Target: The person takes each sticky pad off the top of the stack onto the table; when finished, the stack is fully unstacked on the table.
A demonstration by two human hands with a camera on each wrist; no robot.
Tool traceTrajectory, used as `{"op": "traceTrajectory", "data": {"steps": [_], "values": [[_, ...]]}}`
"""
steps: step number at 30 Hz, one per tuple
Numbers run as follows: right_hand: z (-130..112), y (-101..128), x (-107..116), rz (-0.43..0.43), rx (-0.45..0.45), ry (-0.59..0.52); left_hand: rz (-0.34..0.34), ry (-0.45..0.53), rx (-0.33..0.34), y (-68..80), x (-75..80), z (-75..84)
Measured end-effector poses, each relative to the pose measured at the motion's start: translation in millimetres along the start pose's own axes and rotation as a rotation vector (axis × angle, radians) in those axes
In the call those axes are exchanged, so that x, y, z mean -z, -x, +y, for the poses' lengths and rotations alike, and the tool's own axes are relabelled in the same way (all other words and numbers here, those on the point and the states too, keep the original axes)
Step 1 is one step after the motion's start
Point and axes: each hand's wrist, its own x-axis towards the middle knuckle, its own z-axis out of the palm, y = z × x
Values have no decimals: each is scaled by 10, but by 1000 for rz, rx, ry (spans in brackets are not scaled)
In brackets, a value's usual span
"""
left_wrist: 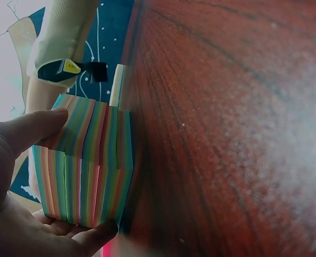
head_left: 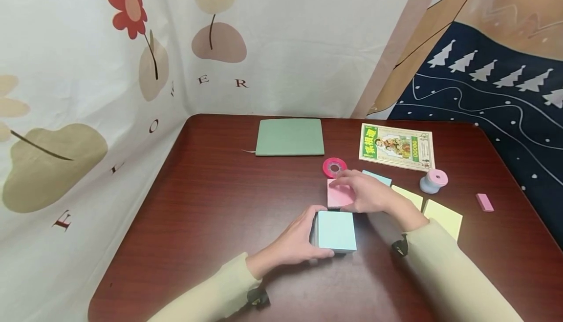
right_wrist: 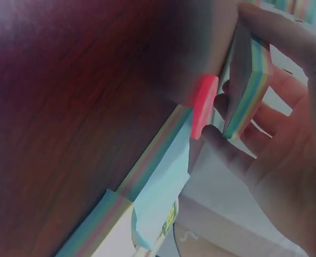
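My left hand (head_left: 303, 241) grips a tall stack of sticky note pads (head_left: 336, 230) with a light blue top, thumb on its near side and fingers at its far left corner. In the left wrist view, the stack's sides show many coloured stripes. Just beyond it, my right hand (head_left: 367, 192) holds a pink-topped sticky note pad (head_left: 340, 198) between thumb and fingers. From the right wrist, this pad (right_wrist: 248, 91) looks thin and striped along its edge, raised off the tabletop. The right palm partly covers it in the head view.
A red tape roll (head_left: 335, 167) lies just behind the pink pad. To the right are a light blue pad (head_left: 379, 179), yellow pads (head_left: 443, 218), a spool (head_left: 433, 181) and a pink eraser (head_left: 485, 202). Farther back lie a green notebook (head_left: 290, 137) and a printed card (head_left: 397, 146).
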Motion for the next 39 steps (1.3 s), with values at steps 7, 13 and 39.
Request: {"op": "traceTrajectory", "data": {"steps": [7, 13, 39], "values": [[18, -124, -79, -75, 44, 86, 4, -1, -10, -6, 13, -4], [45, -114, -132, -79, 45, 126, 2, 5, -15, -9, 8, -18], [-498, 498, -39, 48, 124, -37, -2, -19, -5, -31, 13, -25]]}}
